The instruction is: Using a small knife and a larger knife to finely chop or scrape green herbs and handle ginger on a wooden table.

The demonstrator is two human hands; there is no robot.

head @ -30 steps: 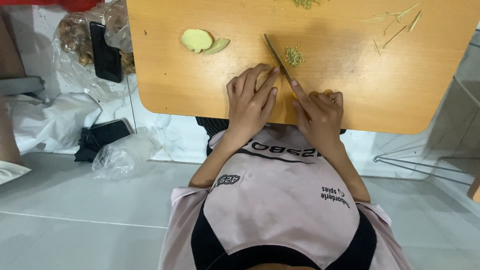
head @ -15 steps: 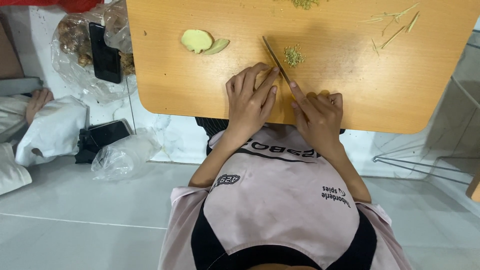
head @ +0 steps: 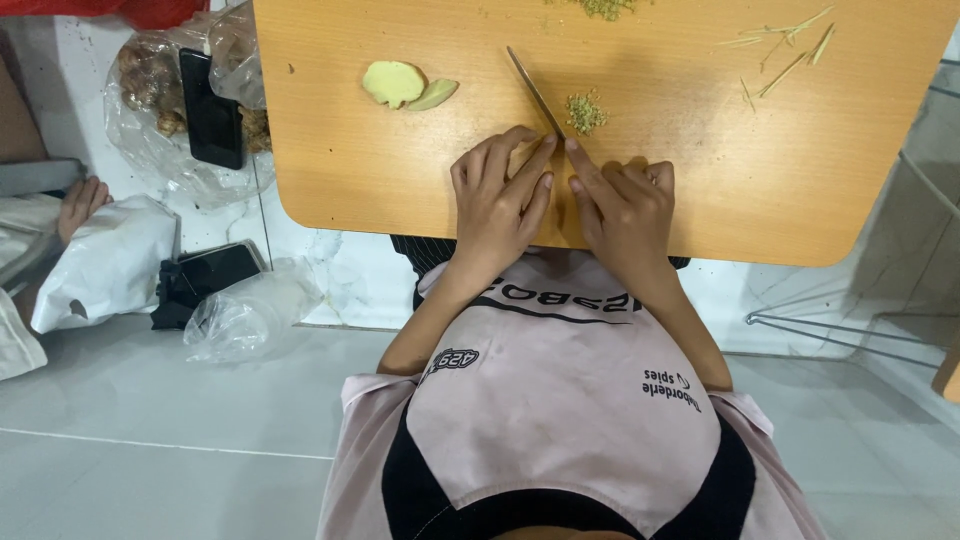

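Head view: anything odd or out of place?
Mostly tidy. Thin pale green slivers lie scattered at the orange wooden table's far right, away from the chopped green pile beside the knife blade.

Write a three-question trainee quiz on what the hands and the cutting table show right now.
1. True or false: the knife blade points away from the person, with the right hand at its handle end.
2. What lies just right of the blade tip area? A) a small pile of minced greenish bits B) a whole onion C) a spoon
3. Fill in: the pale ginger pieces lie on the wooden table to the ____ of the left hand.

Key: 1 true; 2 A, the minced pile; 3 left.
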